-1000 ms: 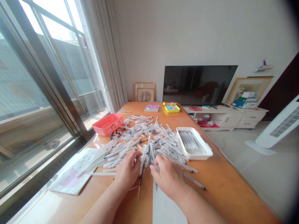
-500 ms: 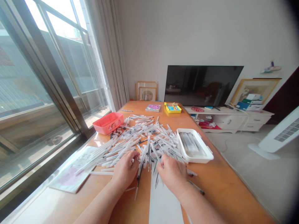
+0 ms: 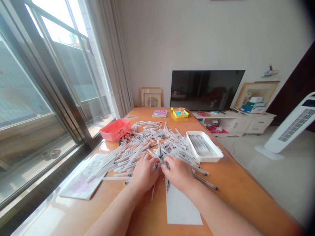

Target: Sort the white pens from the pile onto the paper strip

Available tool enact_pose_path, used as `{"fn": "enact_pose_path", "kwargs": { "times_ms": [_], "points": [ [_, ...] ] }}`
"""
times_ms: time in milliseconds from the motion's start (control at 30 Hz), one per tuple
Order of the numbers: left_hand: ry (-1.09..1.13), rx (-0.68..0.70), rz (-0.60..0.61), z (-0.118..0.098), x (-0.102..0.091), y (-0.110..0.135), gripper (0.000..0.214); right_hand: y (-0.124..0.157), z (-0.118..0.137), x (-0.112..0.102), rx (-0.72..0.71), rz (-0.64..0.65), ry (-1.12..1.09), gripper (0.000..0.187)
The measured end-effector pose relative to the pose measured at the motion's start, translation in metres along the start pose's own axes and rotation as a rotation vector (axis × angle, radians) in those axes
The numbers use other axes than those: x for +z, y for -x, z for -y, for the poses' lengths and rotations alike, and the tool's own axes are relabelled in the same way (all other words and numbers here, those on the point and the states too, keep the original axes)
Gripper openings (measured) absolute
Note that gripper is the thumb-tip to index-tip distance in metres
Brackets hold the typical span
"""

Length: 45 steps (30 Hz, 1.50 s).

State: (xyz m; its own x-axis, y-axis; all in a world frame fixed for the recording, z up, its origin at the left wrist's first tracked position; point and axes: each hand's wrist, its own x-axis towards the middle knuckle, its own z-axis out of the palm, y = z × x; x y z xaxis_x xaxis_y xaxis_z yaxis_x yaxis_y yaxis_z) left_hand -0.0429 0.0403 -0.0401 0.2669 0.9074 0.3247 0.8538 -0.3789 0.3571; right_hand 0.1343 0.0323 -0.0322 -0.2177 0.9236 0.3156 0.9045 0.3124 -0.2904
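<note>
A wide pile of pens (image 3: 137,147) with frosted clear barrels and dark ends covers the middle of the table. At its near edge, my left hand (image 3: 146,172) curls its fingers round a few pens that stick out above and below it. Almost touching it, my right hand (image 3: 178,172) has thumb and fingers closed on pens of the same small bunch (image 3: 159,152), which stands between both hands. The fingertips are partly hidden. Under my right hand lies a white sheet of paper (image 3: 182,208). A white tray (image 3: 214,158) to the right holds a row of dark-tipped pens.
A red basket (image 3: 112,133) stands left of the pile, above a booklet (image 3: 82,182) with pens across it. Farther back lie a colourful book (image 3: 159,113), a yellow box (image 3: 180,114) and a single pen (image 3: 133,117). A window is on the left.
My hands have come together from either side of the bunch and now nearly meet round it. The view has shifted slightly, and more of the paper's near edge shows.
</note>
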Motion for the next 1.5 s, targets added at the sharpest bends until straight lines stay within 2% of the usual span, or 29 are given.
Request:
{"fn": "enact_pose_path", "kwargs": {
  "times_ms": [167,333,567,700,833,967,1100,1200,1367,1500],
  "points": [
    [-0.066,-0.027,0.01,0.006,0.0,-0.001,0.025,-0.002,-0.013,0.0,0.149,0.069,0.133,0.018],
    [-0.069,-0.061,-0.001,0.015,-0.004,-0.002,0.028,-0.004,-0.023,-0.003,0.224,0.097,0.173,0.018],
    [-0.088,-0.091,-0.038,0.027,-0.003,-0.008,0.024,-0.007,-0.019,-0.003,0.222,0.09,0.198,0.023],
    [-0.077,-0.118,-0.123,0.033,-0.01,-0.012,0.023,-0.007,-0.019,-0.003,0.194,0.086,0.177,0.022],
    [-0.136,-0.227,-0.209,0.044,-0.025,-0.014,0.023,-0.008,-0.025,-0.006,0.213,0.083,0.168,0.02],
    [-0.226,-0.372,-0.156,0.055,-0.036,-0.013,0.025,-0.008,-0.026,-0.008,0.205,0.05,0.154,0.019],
    [-0.31,-0.447,-0.079,0.058,-0.041,-0.011,0.032,-0.004,-0.016,-0.01,0.111,0.01,0.109,0.018],
    [-0.356,-0.46,-0.06,0.059,-0.042,-0.009,0.033,0.003,-0.004,-0.011,-0.043,0.064,0.041,0.017],
    [-0.367,-0.484,-0.026,0.064,-0.043,-0.009,0.03,0.015,0.014,-0.009,-0.298,0.186,0.029,0.036],
    [-0.353,-0.499,-0.019,0.066,-0.044,-0.01,0.029,0.016,0.021,-0.002,-0.37,0.21,0.097,0.047]
  ]
}}
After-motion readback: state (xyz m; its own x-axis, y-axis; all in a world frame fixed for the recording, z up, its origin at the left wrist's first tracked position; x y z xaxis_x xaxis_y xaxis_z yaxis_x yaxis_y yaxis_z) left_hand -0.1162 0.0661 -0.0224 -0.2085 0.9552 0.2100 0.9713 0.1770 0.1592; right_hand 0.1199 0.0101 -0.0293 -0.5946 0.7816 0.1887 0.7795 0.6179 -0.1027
